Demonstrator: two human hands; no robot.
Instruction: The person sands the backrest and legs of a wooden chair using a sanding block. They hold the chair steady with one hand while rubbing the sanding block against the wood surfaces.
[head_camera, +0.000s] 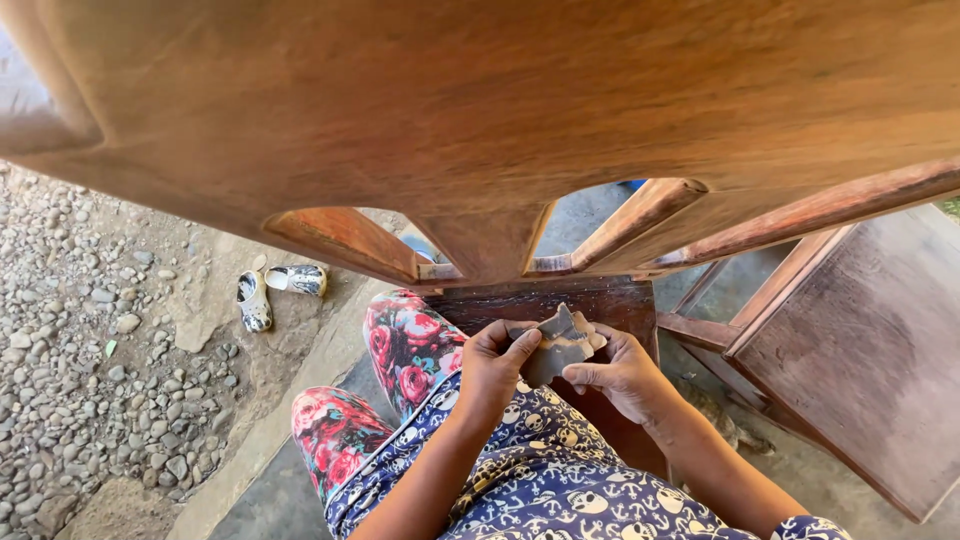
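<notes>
Right up against the camera, a big curved wooden furniture panel (480, 110) is filling the top of the view, with cut-out openings and slats along its lower edge. Below it the person is sitting, both hands working a single worn scrap of sandpaper (560, 345) held out above the knees, just in front of a dark wooden seat board (545, 300). The left hand (495, 365) is pinching the scrap's near edge with thumb over fingers (520, 348), closed on it; the right hand (620, 372) is gripping the other side, fingers curled under. To me this looks like folding or readying the paper between sanding passes, and the next move would call for a firm flat hold before pressing it to the wood. Counting: one scrap, two hands, two patterned shoes (275, 290) lying together on the gravel ground (80, 330) off to the left, well apart, and one more wooden frame (860, 350) lying at the right.
</notes>
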